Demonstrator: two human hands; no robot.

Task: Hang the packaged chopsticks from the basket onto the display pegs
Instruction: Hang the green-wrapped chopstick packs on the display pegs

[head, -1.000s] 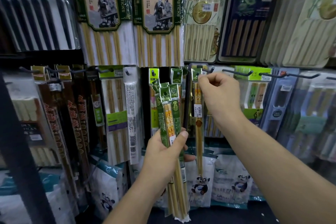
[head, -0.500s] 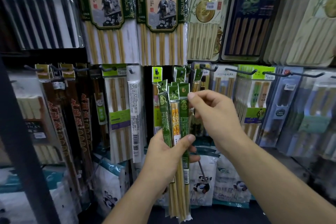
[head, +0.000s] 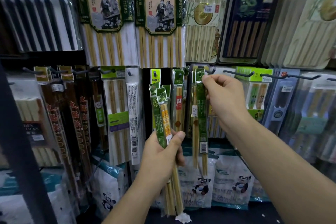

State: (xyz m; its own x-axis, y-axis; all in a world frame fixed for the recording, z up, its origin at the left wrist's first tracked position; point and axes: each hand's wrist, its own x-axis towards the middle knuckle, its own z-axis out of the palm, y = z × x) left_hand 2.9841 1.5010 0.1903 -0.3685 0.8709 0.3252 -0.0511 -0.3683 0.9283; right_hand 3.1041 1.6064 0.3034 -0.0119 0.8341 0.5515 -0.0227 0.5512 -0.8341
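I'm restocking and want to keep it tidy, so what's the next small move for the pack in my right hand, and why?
Probably ease the header hole of the green pack onto the peg beside it. The right hand pinches the pack's top about level with the peg's tip, and the left hand grips the bundle waiting to be hung.

The pack (head: pixel 201 111) pinched in my right hand (head: pixel 224 100) is glossy green plastic film, crinkled at the header, with a matt white paper sticker (head: pixel 203 147) lower down. Below that, its pale sticks (head: pixel 204 164) look like matt, unvarnished bamboo. The bundle (head: pixel 161 114) gripped in my left hand (head: pixel 162 154) has equally shiny wrap. Just above my right fingertips, the peg (head: pixel 211 71) looks like dark, dull-coated metal. Beneath both grips, the panda bags (head: pixel 231 183) are smooth, glossy plastic.
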